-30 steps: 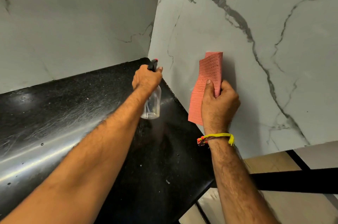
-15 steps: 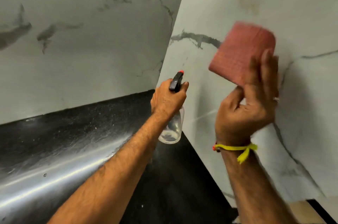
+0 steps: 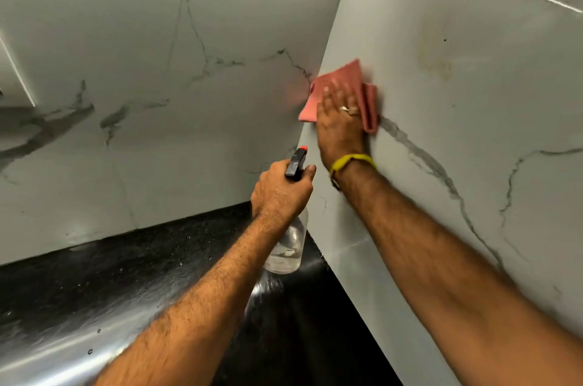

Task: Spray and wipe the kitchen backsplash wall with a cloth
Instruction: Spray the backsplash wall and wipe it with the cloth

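Pressing flat, right hand pins pink ribbed cloth on veined marble wall.

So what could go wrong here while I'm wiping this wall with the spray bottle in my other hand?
The cloth is bunched under your flat right hand, so a fold could slip free. The yellowish stain sits beyond it and may get missed. Your left hand holds the spray bottle over the black counter; drips could land there.

Legible text, labels, brands, numbers, signs: none is showing on the spray bottle, cloth, wall or worktop.
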